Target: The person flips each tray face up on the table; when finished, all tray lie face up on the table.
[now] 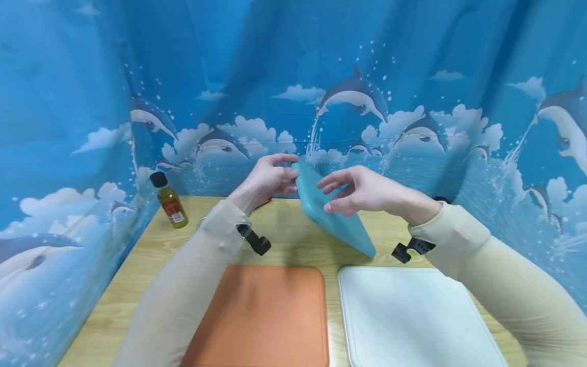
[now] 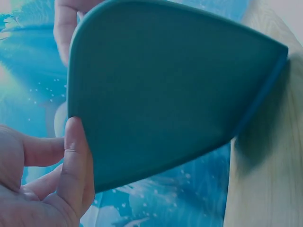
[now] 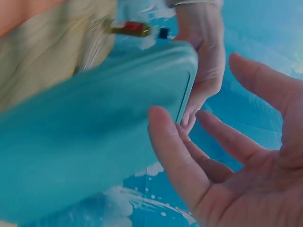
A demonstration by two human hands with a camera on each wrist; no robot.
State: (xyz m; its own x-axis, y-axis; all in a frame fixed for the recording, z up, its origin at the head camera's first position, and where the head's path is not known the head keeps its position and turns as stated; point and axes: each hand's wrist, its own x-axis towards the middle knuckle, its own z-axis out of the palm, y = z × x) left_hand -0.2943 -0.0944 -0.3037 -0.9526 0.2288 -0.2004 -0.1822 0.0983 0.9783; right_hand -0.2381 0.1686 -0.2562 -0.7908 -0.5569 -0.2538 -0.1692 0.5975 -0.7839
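Note:
A teal cutting board stands tilted above the far part of the table, its lower edge on or close to the wood. My left hand pinches its upper left edge between thumb and fingers. The left wrist view shows that grip on the rim of the teal cutting board. My right hand is beside the board's right face with fingers spread and slightly bent. In the right wrist view the right hand holds nothing; whether a fingertip touches the board I cannot tell.
An orange cutting board and a white cutting board lie side by side at the front of the table. An oil bottle with a black cap stands at the left. A dolphin-print curtain encloses the table.

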